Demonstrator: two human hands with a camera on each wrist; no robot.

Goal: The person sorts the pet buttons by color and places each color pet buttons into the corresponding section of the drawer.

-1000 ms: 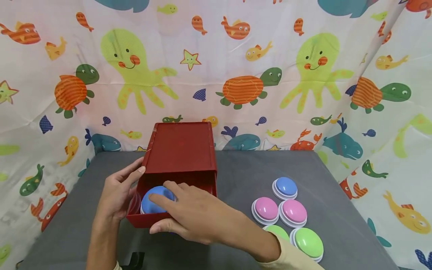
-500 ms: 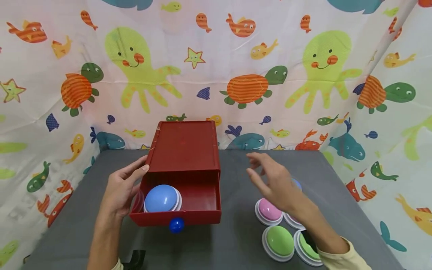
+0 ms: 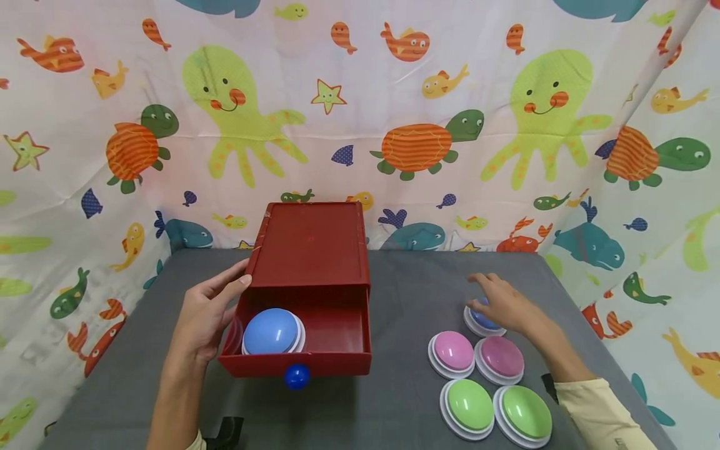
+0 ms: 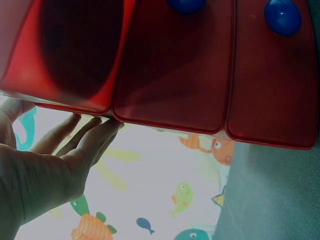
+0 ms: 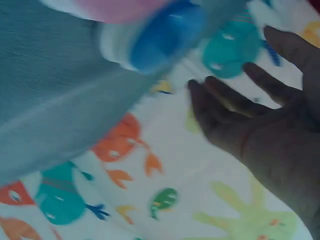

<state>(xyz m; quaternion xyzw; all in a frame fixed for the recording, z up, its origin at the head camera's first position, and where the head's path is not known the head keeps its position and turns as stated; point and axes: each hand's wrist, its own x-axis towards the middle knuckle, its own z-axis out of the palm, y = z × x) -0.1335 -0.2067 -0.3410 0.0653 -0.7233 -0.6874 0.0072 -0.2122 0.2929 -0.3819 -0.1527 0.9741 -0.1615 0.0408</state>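
A red drawer cabinet (image 3: 309, 244) stands at the middle of the table, its top drawer (image 3: 343, 362) pulled out. In that drawer, on the left, sits a blue dome button (image 3: 271, 331) with a white base. My left hand (image 3: 205, 312) touches the cabinet's left side with straight fingers, its thumb at the upper front corner. The left wrist view shows these fingers (image 4: 92, 142) along the cabinet's edge. My right hand (image 3: 506, 306), holding nothing, is over another blue dome button (image 3: 485, 320) on the right and partly hides it. In the right wrist view the fingers are loosely bent, apart from the button (image 5: 167, 37).
Two pink dome buttons (image 3: 453, 351) and two green ones (image 3: 470, 405) stand in rows in front of the right-hand blue one. Lower drawers with blue knobs (image 4: 282, 17) are closed. A curtain with sea animals (image 3: 337, 125) hangs behind the grey table (image 3: 405, 300).
My right hand has left the blue button in the drawer and moved right to above the other blue button. The left hand stays at the cabinet. The view has shifted slightly.
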